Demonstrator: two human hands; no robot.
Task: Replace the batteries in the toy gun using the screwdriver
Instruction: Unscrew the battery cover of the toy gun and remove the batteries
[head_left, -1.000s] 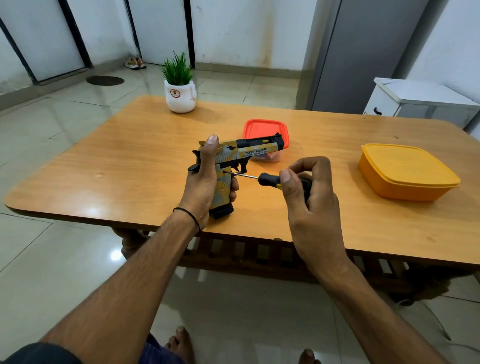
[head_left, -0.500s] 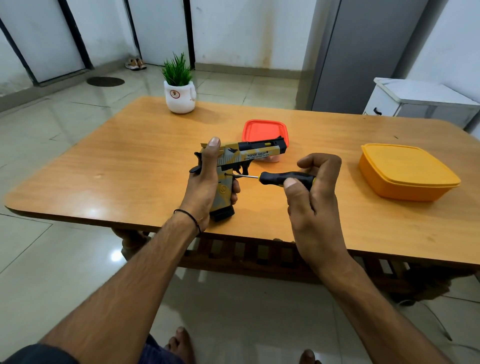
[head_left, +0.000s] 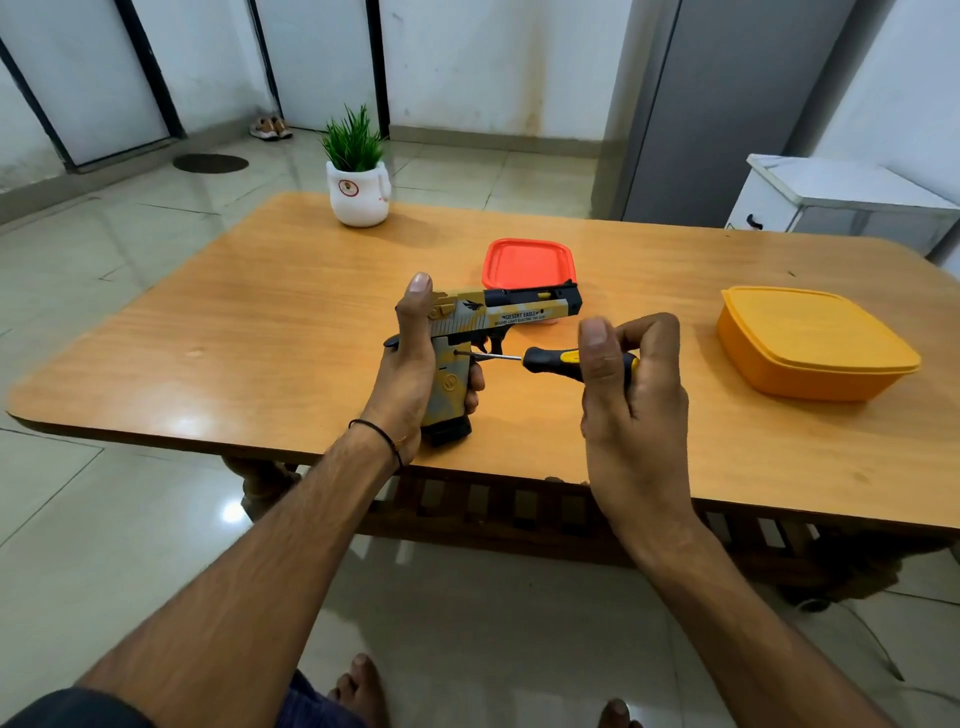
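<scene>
My left hand (head_left: 410, 371) grips the handle of the yellow, grey and black toy gun (head_left: 506, 314), holding it upright above the wooden table (head_left: 260, 322) with the barrel pointing right. The thumb runs up the back of the slide. My right hand (head_left: 631, 395) holds the black and yellow handle of the screwdriver (head_left: 550, 359) between thumb and curled fingers. The thin shaft lies level and its tip sits on a screw in the upper side of the gun's grip.
A small box with a red lid (head_left: 527, 262) stands just behind the gun. An orange lidded container (head_left: 810, 340) sits at the right of the table. A white pot with a green plant (head_left: 358, 195) is at the far edge. A white cabinet (head_left: 831, 202) stands beyond.
My right hand has turned on the screwdriver handle, the thumb shifting from the near side to on top. The gun and my left hand have stayed nearly still.
</scene>
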